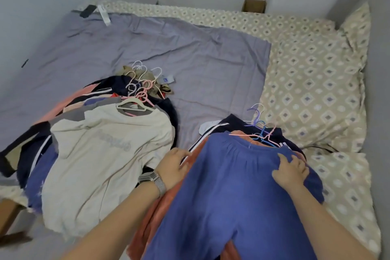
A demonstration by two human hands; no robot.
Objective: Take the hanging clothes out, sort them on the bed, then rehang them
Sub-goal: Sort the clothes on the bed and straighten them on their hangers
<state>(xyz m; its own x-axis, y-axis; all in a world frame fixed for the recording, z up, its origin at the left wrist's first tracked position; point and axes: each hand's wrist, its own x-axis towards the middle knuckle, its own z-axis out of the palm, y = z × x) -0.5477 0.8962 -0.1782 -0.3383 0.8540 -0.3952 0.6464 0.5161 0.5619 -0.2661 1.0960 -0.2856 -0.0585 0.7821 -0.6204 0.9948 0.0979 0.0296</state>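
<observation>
Blue trousers [232, 186] top the right pile on the bed [190, 53], waistband far, legs running toward the near edge. The right hand [290, 170] presses them with spread fingers; the left hand [174, 164] touches the pile's left edge, fingers relaxed. On the left pile, the cream T-shirt [105, 150] has unreadable lettering.

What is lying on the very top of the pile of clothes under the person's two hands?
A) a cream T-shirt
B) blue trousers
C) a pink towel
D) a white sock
B: the blue soft cloth trousers lie on top of the right pile, with the left hand at their edge and the right hand on them.
</observation>
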